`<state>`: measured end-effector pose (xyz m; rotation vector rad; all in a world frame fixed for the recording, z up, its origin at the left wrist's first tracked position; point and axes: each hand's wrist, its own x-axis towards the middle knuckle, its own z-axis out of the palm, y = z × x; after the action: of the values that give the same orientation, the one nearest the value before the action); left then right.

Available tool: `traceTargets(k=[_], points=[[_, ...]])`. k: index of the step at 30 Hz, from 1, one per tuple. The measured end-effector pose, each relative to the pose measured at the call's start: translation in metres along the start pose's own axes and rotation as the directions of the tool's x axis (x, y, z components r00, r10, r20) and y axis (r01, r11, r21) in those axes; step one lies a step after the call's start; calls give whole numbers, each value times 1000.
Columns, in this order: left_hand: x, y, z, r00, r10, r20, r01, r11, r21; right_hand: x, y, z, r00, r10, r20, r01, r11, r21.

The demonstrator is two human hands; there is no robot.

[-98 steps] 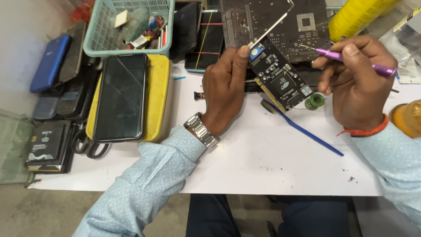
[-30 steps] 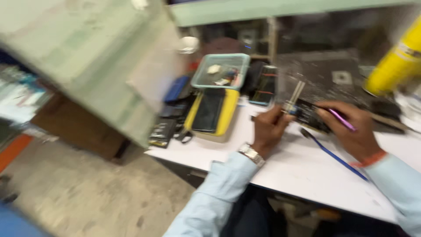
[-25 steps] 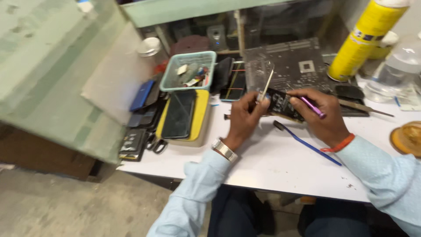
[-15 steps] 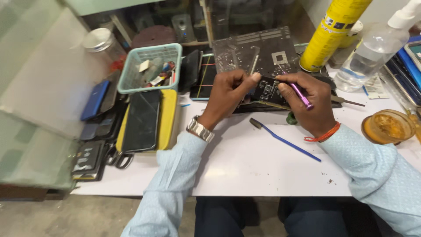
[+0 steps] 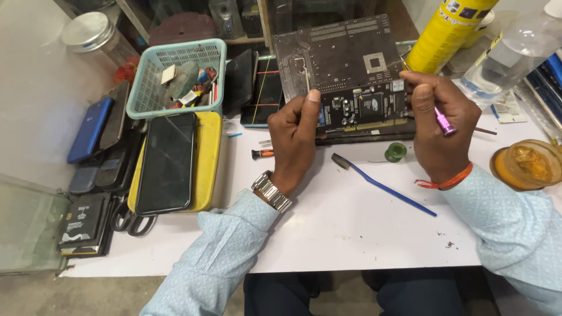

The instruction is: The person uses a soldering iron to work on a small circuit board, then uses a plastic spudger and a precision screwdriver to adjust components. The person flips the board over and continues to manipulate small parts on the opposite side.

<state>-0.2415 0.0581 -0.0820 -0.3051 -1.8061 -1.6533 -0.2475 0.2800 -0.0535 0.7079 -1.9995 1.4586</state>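
A small black circuit card (image 5: 362, 108) with a metal bracket is held up between both hands above the white table (image 5: 328, 216). My left hand (image 5: 294, 134) grips its left end, thumb up against the bracket. My right hand (image 5: 436, 126) grips its right end and also holds a purple screwdriver (image 5: 444, 123) that sticks out to the right. A large dark motherboard (image 5: 339, 52) lies flat just behind the card. A blue brush (image 5: 383, 186) and a green solder spool (image 5: 396, 153) lie on the table below the card.
A teal basket (image 5: 175, 76) of small parts stands at the back left. A phone (image 5: 167, 161) lies on a yellow case, with more phones and batteries (image 5: 82, 225) to its left. A yellow spray can (image 5: 451, 32), clear bottle (image 5: 506, 55) and amber flux tin (image 5: 527, 167) are at right.
The view swung away to the left and came back down onto the table. The card now sits level between both hands, with my right hand gripping its right end.
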Motion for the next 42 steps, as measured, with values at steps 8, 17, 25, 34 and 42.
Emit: traceTargets(k=[8, 17, 25, 34, 42], points=[[-3, -2, 1, 998, 10, -70, -15, 998, -67, -3, 3, 0, 988, 26, 155, -53, 984, 169], [-3, -5, 2, 999, -19, -38, 15, 994, -106, -1, -3, 6, 956, 122, 267, -176, 966, 188], [-5, -12, 2, 993, -79, 90, 91, 985, -145, 7, 5, 0, 957, 187, 220, -252, 914, 319], [6, -18, -3, 986, -135, 102, 161, 934, -319, 6, 5, -2, 944, 273, 187, -323, 880, 347], [12, 1, -6, 718, -148, 680, 573, 681, -457, 11, 9, -8, 954, 232, 190, -289, 882, 372]])
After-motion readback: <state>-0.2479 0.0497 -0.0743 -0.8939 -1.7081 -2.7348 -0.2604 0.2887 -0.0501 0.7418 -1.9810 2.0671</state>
